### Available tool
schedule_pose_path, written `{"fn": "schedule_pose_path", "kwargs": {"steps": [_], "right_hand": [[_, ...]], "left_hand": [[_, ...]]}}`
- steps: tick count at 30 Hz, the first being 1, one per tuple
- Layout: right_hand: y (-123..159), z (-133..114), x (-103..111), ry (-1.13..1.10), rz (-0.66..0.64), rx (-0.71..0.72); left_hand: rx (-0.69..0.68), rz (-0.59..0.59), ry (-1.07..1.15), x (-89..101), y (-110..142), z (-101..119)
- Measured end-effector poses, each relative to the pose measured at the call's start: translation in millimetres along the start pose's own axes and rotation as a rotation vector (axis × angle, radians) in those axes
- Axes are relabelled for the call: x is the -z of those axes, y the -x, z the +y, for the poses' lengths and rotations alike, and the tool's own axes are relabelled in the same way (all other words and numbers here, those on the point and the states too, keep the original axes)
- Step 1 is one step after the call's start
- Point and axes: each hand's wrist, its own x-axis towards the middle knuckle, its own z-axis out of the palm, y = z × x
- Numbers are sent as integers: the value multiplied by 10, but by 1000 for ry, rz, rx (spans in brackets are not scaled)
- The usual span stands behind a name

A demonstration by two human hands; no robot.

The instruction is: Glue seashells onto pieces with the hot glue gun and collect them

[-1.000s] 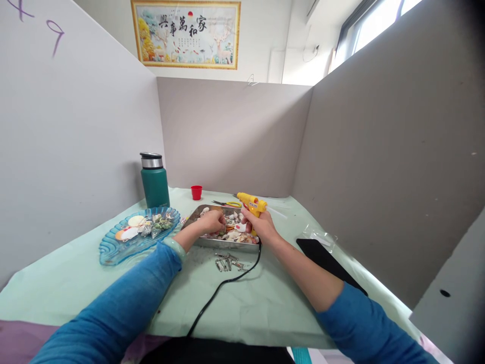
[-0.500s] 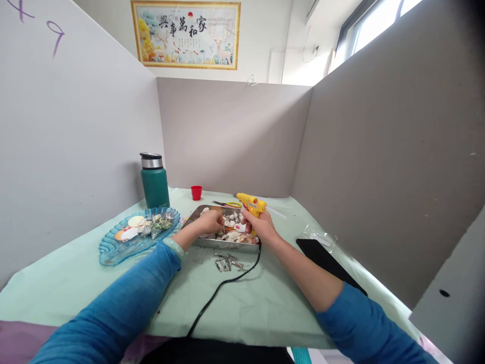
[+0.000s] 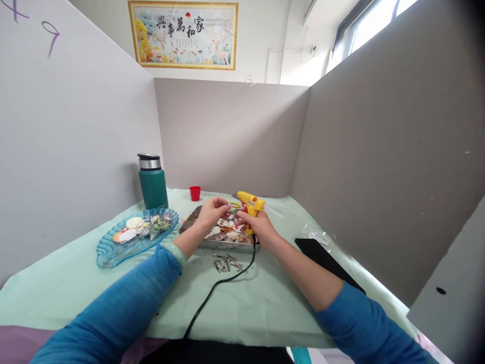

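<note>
My right hand (image 3: 255,225) is wrapped round the handle of a yellow glue gun (image 3: 250,203), whose nozzle points left. My left hand (image 3: 212,212) pinches a small shell (image 3: 233,209) right at the nozzle, raised above a metal tray (image 3: 189,221) filled with shells. The gun's black cord (image 3: 215,288) runs down toward the near table edge. Several small metal clips (image 3: 226,263) lie on the green tablecloth just in front of the tray.
A blue glass shell-shaped dish (image 3: 109,250) holding shells sits at the left, a green flask (image 3: 152,182) behind it. A red cup (image 3: 195,192) and scissors (image 3: 235,203) are at the back. A black phone (image 3: 322,255) and clear wrapper (image 3: 318,236) lie right. Grey partitions enclose the table.
My left hand has lifted out of the tray with a small shell and brought it up to the glue gun's nozzle. The right hand has barely moved.
</note>
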Motion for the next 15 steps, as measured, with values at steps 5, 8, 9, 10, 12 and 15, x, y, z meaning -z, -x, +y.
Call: {"fn": "schedule_pose_path", "kwargs": {"steps": [5, 8, 9, 10, 12, 15], "right_hand": [[20, 7, -58, -210, -20, -38], [11, 15, -71, -288, 21, -41], [9, 15, -72, -309, 35, -44], [8, 13, -72, -325, 44, -48], [7, 6, -71, -331, 57, -57], [0, 2, -66, -304, 90, -66]], "left_hand": [[-147, 7, 20, -78, 48, -9], [-203, 31, -21, -86, 51, -40], [-214, 34, -36, -88, 51, -50], [-219, 30, -43, -90, 51, -59], [-212, 4, -38, -96, 55, -73], [-194, -39, -57, -97, 67, -84]]}}
